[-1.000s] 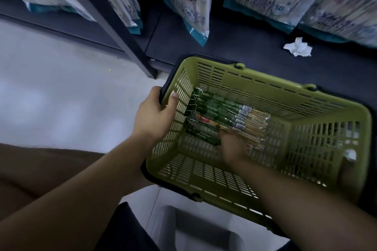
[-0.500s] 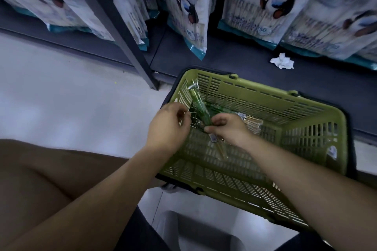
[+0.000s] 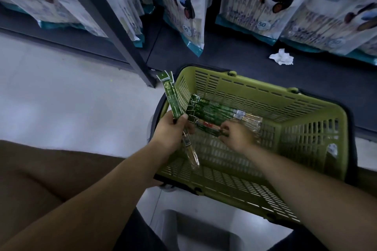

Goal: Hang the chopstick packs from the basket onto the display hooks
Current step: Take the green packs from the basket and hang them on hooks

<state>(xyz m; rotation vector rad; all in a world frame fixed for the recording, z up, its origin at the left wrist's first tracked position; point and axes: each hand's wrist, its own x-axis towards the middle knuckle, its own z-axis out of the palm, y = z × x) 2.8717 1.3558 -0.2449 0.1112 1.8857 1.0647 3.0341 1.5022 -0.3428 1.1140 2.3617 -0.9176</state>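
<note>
The left hand is curled round one pack near its middle. It holds the pack nearly upright over the basket's 9 o'clock rim, with the top leaning toward 11 o'clock. The right hand is down inside the basket. Its fingers are bent and, as far as the blur allows, they pinch the end of a red pack. The rest lie in a pile on the basket floor toward 10 o'clock, lengthwise from 9 to 3 o'clock and overlapping one another.

The packs look long, thin and light. They are probably stiff along their length because of the sticks inside, but wrapped in glossy film that could slide between the fingers. The clear lower end of the held pack shows the stick tips and sticks out below the hand without drooping, which suggests little flex. A grip round the middle suits carrying.

For hanging, the better hold is likely just below the header, the flat green card tab at the top. The hanging hole should be there, though it is too small to make out. That tab is probably the weak part, since card and film may crease or tear if forced onto a hook. Because the packs overlap, lifting one by its end may drag its neighbours along.

No hooks are in view. At 12 o'clock, panda bags hang above a dark shelf, and a crumpled tissue lies at 1 o'clock.
</note>
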